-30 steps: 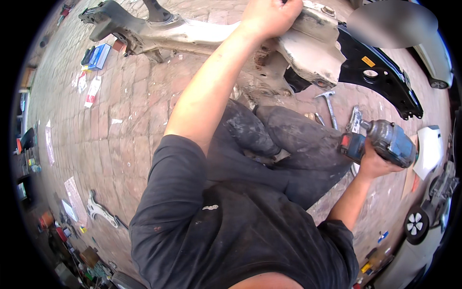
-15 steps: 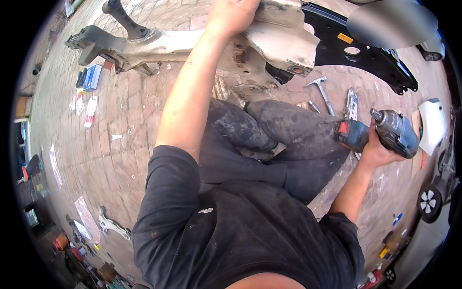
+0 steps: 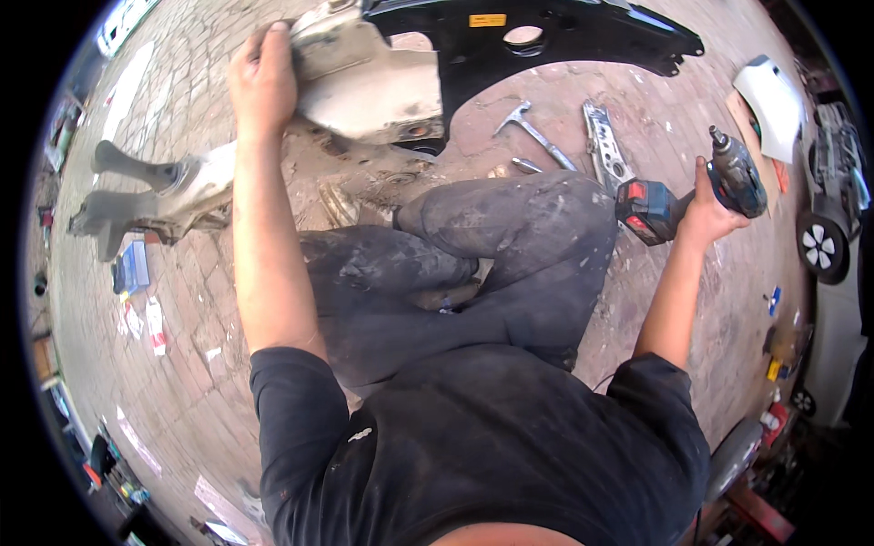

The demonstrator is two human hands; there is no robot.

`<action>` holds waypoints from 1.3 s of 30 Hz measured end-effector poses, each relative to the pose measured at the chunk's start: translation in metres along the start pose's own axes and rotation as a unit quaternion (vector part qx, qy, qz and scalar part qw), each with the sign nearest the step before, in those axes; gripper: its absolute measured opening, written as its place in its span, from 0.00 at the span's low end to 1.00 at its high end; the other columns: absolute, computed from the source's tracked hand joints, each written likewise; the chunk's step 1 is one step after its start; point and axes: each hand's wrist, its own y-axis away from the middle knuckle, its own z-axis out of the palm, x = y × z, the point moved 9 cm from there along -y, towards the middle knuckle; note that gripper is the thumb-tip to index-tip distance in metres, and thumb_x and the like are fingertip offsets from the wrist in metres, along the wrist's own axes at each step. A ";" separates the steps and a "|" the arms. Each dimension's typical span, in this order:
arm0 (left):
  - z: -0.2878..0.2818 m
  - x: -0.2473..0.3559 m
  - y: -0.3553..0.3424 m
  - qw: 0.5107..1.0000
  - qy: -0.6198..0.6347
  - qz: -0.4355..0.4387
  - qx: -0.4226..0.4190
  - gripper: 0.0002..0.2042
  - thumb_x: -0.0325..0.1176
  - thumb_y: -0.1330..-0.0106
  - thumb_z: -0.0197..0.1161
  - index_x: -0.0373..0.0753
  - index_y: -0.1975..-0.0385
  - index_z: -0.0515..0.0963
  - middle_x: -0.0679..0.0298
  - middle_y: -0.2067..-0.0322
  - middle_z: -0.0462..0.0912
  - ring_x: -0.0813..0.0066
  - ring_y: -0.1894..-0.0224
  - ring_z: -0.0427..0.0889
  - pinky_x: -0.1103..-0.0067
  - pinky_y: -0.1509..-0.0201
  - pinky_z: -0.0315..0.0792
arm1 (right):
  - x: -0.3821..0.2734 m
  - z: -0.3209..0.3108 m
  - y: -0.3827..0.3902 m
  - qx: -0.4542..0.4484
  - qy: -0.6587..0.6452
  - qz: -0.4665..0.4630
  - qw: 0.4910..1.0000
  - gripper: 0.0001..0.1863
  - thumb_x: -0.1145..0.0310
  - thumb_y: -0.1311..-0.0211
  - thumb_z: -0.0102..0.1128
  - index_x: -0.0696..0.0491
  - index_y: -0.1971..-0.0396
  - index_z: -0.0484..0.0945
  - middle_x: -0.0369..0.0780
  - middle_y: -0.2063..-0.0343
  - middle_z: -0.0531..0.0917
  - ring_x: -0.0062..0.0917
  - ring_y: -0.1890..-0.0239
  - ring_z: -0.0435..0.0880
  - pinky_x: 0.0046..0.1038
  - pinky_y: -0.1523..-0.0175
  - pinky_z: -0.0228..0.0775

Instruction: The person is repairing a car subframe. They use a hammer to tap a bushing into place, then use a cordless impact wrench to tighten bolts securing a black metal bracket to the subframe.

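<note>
My right hand (image 3: 707,217), off to the right, grips a blue-and-black cordless impact wrench (image 3: 745,177) by its handle. The wrench's socket end points up and away, and its red-and-black battery (image 3: 645,211) faces my knee. Far left of centre, my left hand (image 3: 264,80) is closed on the edge of a worn white car-body part (image 3: 378,96) with rusty patches; its fingertips are partly hidden. Joined to or lying against that part is a black fender-shaped panel (image 3: 583,36) with a yellow label and a round hole. I cannot tell how the two are fastened.
A hammer (image 3: 543,141) and a perforated metal arm (image 3: 603,146) lie beyond my right knee. Further left are a long white-grey metal beam (image 3: 202,177) and a blue box (image 3: 135,267). A white panel (image 3: 772,107) and a grey car (image 3: 833,346) stand at the right.
The view has swung to the right, so the panels appear further left. My left hand stays on the white part. My right hand still holds the impact wrench, now tilted more upright.
</note>
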 end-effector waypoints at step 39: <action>-0.001 -0.010 0.006 0.985 -0.141 -0.096 -0.028 0.16 0.41 0.36 0.57 0.36 0.57 0.82 0.46 0.61 0.85 0.48 0.56 0.85 0.61 0.50 0.78 | 0.107 0.018 0.130 -0.290 0.224 0.085 0.926 0.39 0.54 0.40 0.71 0.63 0.36 0.68 0.57 0.38 0.72 0.44 0.37 0.73 0.42 0.31 0.63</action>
